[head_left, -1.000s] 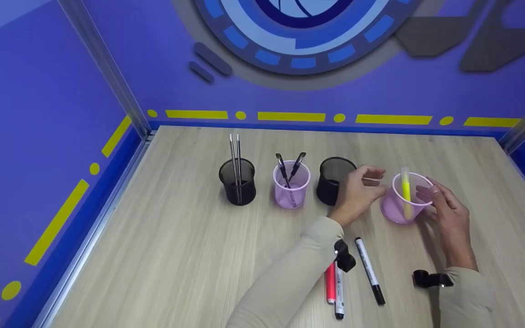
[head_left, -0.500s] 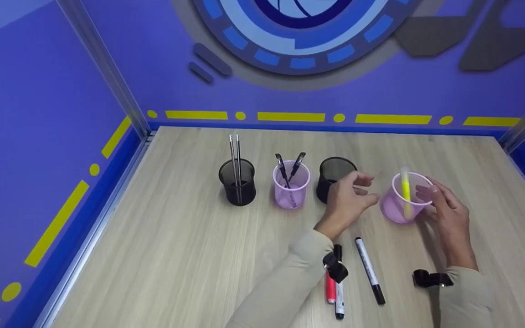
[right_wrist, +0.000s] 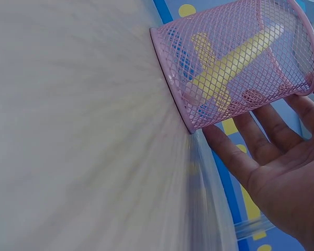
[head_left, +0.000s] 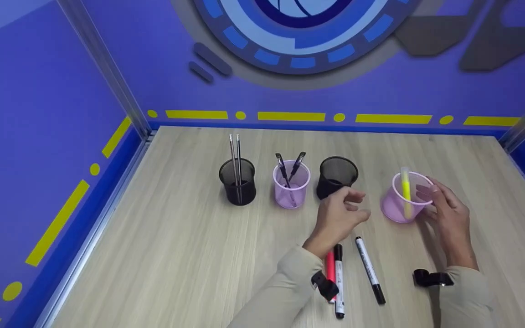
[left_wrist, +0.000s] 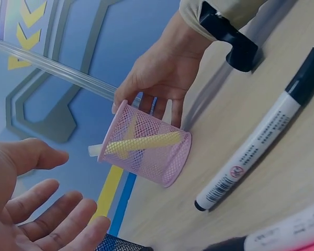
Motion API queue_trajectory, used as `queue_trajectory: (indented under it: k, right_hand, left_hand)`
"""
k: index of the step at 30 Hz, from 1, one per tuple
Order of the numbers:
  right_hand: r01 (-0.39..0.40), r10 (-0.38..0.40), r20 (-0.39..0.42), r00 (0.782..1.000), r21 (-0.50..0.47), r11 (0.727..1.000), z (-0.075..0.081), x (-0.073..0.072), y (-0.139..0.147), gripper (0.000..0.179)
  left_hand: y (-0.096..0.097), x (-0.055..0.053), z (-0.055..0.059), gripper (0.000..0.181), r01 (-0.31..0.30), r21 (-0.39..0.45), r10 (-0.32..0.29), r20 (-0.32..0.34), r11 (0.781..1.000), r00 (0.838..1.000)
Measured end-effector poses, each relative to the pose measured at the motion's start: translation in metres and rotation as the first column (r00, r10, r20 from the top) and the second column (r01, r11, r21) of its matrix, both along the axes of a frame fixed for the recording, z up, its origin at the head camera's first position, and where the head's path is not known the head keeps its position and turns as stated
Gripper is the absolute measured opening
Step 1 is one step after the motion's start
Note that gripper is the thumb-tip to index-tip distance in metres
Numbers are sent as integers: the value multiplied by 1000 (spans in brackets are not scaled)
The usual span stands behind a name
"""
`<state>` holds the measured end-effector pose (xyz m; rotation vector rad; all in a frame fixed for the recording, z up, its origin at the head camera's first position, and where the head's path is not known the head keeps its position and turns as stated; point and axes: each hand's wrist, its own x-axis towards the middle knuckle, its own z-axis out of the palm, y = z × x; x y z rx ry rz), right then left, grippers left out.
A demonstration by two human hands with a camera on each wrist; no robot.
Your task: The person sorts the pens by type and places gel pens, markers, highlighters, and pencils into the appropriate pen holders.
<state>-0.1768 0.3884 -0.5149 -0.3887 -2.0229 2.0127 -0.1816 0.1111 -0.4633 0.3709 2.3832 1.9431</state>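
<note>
**Left hand free, right hand steadying a pink cup**

Your left hand (head_left: 337, 216) is hovering in front of the right-hand black mesh cup (head_left: 324, 184), covering part of its lower wall. You are keeping it released: fingers relaxed and slightly bent, thumb standing apart. In the left wrist view the frame edge is cutting this hand off.

Your right hand (head_left: 450, 214) is grasping the right-hand pink mesh cup (head_left: 394, 209), its thumb lying at the rim and its fingers spreading along the wall. The right wrist view is cropping most of the thumb. Whether the cup's base is resting fully flat is hard to make out. A yellow highlighter (head_left: 406, 190) is leaning inside it, blurred by the mesh in the wrist views.

Nearer you, a capped white marker (head_left: 369, 266) is lying apart; a second white marker (head_left: 339, 287) is lying just beside a red marker (head_left: 330, 264), which your left sleeve (head_left: 285, 282) and its black wrist device (head_left: 325, 286) are partly hiding.

Farther left, another pink cup (head_left: 280, 198) is holding two black pens (head_left: 283, 172), and the leftmost black cup (head_left: 240, 196) is holding two thin sticks (head_left: 232, 152); their lower ends are showing dimly through mesh.
</note>
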Motion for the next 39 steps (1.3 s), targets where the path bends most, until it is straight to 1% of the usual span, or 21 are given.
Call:
queue_trajectory:
  k: [3,8,11,15,19,22,26,30,33,37,39]
  right_hand:
    - [-9,7,-27,1000,-69,998,-1,-1,0,52]
    - [-8,7,-19,1000,-40,999,-1,-1,-1,53]
    - [-5,5,-10,1000,-36,999,0,-1,-1,54]
    - [-8,7,-14,1000,-40,999,0,-1,-1,54]
    - [-7,7,-11,1000,-23,1000,0,0,-1,54]
    - [-3,3,5,1000,0,1000,0,0,-1,55]
    - [-4,3,17,1000,4,1000,1,1,-1,56]
    - [-9,9,-15,1000,-10,1000,0,1,-2,55]
    - [-7,6,-33,999,-19,1000,0,1,-4,54]
    - [1,-1,-22,1000,-2,1000,1,1,-4,54]
    - [7,-6,-21,1000,19,1000,1,1,-4,53]
  left_hand:
    - [-6,5,-5,32,2,9,-2,24,1000,1000]
    - [-16,11,-14,31,-6,16,5,44,1000,999]
    - [-21,13,-18,30,-22,-20,23,28,1000,999]
    - [-29,17,-22,30,-31,-80,31,-1,996,1000]
    - [-36,21,-26,30,-41,-134,40,-10,990,999]
    - [-40,23,-28,31,-47,-177,45,-14,983,999]
    - [-45,24,-31,34,-45,-238,40,-26,970,999]
    - [-49,26,-33,37,-41,-293,36,-23,955,999]
    - [-52,27,-36,37,-51,-327,39,-40,944,998]
    - [-56,28,-40,37,-52,-373,36,-51,926,998]
    - [-58,30,-41,37,-37,-397,27,-30,917,999]
